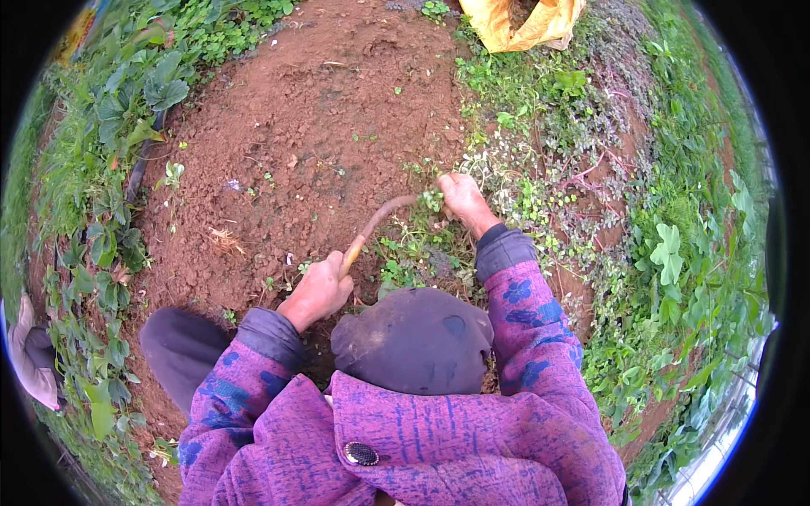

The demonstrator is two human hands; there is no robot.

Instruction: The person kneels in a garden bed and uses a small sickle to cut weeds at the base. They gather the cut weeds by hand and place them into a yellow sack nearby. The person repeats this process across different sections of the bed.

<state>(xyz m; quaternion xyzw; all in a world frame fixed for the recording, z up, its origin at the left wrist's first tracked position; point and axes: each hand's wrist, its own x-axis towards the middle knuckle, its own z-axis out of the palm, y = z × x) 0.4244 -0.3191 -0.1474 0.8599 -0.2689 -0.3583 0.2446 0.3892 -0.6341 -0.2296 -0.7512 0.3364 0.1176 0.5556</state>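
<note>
My left hand [319, 290] is closed around the wooden handle of a sickle [377, 222]. Its curved, brownish blade arcs up and to the right, and the tip is lost among small leaves. Just right of that tip, my right hand [466, 200] has its fingers closed on a small bunch of green weeds [432, 198]. Part of the bunch is hidden by the fingers. Low clover-like weeds [405, 250] grow on the soil below both hands, in front of my dark-trousered knee.
Bare reddish soil [304, 139] stretches ahead and left. A yellow sack [525, 25] stands open at the top. Uprooted, wilting weeds [569, 158] lie to the right. Leafy plants and a black hose [142, 164] line the left side. Another person [35, 360] is at the far left edge.
</note>
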